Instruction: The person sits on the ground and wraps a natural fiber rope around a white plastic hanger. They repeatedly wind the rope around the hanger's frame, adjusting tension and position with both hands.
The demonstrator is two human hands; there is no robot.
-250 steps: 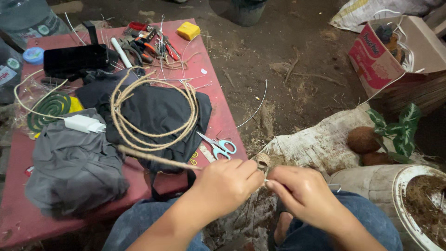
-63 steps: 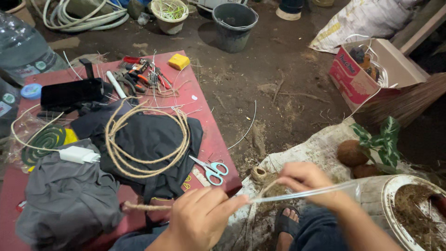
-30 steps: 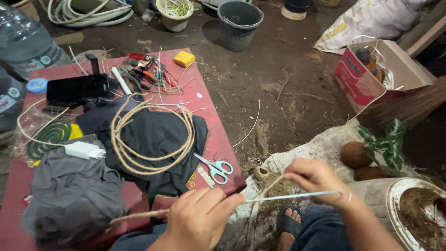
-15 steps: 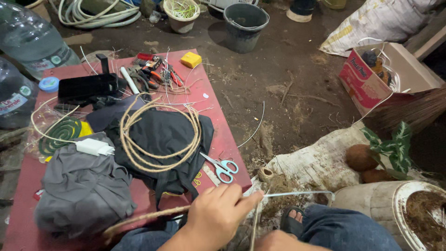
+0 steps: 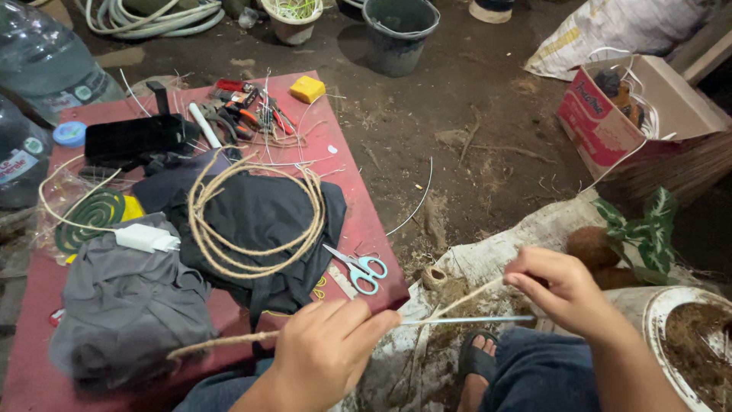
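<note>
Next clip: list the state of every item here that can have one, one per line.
Left hand: closed on the twine-wrapped wire.
Right hand: pinching a brown twine strand, pulled taut.
Twine-wrapped wire: partly wrapped, bare pale end showing.
Blue-handled scissors: closed, lying flat.
Brown twine coil: looped, lying on dark cloth.
Red cardboard box: open.
Dark plastic bucket: upright.

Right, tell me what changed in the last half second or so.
The right hand came back up into view from the bottom edge and now pinches the twine, drawn up to the right. The left hand kept its grip where the wrapped part meets the bare wire. The scissors, rope coil and red table stayed put.
</note>
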